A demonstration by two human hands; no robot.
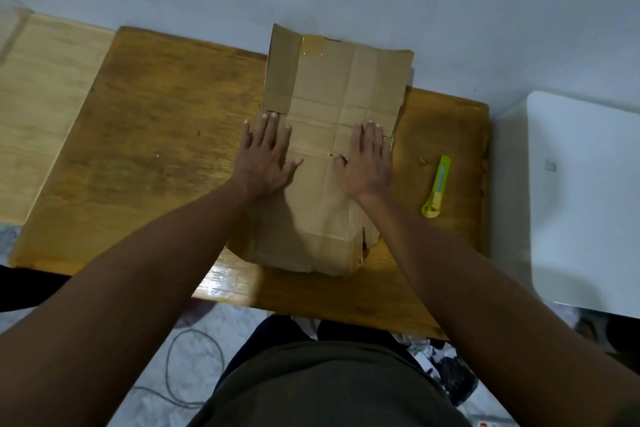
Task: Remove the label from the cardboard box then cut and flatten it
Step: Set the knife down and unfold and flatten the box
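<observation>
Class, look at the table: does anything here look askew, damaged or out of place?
The flattened cardboard box overhangs the wooden table's far edge, its far end curling up. Both hands press it flat. The green utility knife lies aside, untouched.

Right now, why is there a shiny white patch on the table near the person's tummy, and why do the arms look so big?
In the head view, light glares off the glossy wooden table beside the flattened cardboard box; the wide lens swells the near forearms, so the left hand and right hand look small; the picture is slightly soft overall.
</observation>
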